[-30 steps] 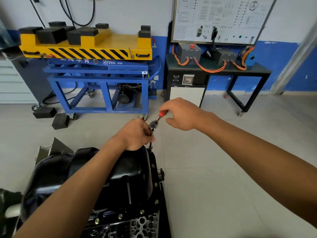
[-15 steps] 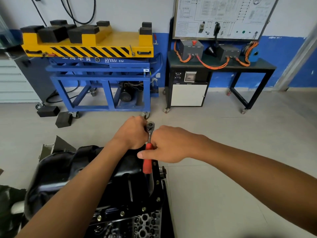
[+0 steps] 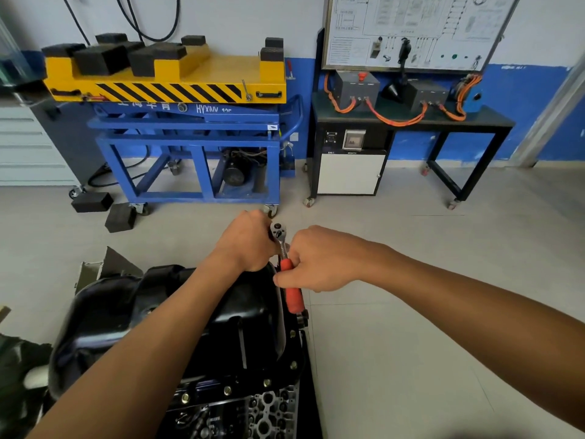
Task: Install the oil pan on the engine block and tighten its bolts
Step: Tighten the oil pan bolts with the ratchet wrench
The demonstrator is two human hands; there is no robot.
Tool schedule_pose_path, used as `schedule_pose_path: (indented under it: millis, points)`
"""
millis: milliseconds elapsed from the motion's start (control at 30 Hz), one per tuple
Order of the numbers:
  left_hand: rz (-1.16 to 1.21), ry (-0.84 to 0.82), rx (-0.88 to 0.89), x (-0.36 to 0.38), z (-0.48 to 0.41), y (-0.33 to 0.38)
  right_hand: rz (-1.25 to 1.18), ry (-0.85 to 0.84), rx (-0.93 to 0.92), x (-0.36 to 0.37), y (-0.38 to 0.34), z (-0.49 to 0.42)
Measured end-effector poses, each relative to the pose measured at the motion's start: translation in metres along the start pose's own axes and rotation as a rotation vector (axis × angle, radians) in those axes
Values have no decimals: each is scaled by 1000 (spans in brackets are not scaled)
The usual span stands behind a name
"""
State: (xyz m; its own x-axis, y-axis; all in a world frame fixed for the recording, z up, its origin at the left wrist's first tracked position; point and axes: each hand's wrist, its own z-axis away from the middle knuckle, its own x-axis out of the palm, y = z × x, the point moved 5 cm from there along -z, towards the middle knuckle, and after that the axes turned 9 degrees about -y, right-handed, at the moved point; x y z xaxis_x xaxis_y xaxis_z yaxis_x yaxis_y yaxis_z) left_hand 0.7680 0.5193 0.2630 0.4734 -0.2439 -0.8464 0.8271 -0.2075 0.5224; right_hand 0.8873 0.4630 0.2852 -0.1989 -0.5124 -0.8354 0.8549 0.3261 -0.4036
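Note:
A black oil pan (image 3: 133, 315) sits on the engine block (image 3: 253, 413) at the lower left, with several bolts (image 3: 293, 364) along its right flange. A ratchet wrench (image 3: 292, 296) with a red handle stands at the pan's far right corner, head up and handle pointing toward me. My left hand (image 3: 245, 245) grips the ratchet's head and the socket below it. My right hand (image 3: 319, 259) grips the red handle near its top. The bolt under the socket is hidden by my left hand.
A blue and yellow lift cart (image 3: 177, 122) stands beyond the engine, with black rubber blocks (image 3: 120, 217) on the floor beside it. A black bench (image 3: 411, 122) with orange cables is at the back right. Pale tiled floor (image 3: 427, 327) lies to the right.
My right hand swung the red handle from pointing away at upper right round to pointing toward me over the pan's edge. My left hand stayed on the ratchet's head.

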Motion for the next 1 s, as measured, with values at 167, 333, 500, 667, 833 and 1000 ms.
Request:
schedule_pose_path:
  millis: [167, 333, 500, 667, 833, 1000]
  points:
    - [6, -24, 9, 3, -3, -1, 8, -73, 66, -12, 13, 2]
    - [-21, -14, 49, 3, -4, -2, 202, -134, 123, -42, 30, 0]
    - [-18, -62, 92, 6, -6, 0, 571, 77, 137, -78, 41, -22]
    - [39, -136, 114, 7, -9, -1, 649, 223, -24, -85, 25, -53]
    - [90, -196, 137, 10, -9, -3, 607, 280, -154, -79, 17, -63]
    - [115, -170, 81, 10, -8, -5, 608, 266, -117, -73, 41, -43]
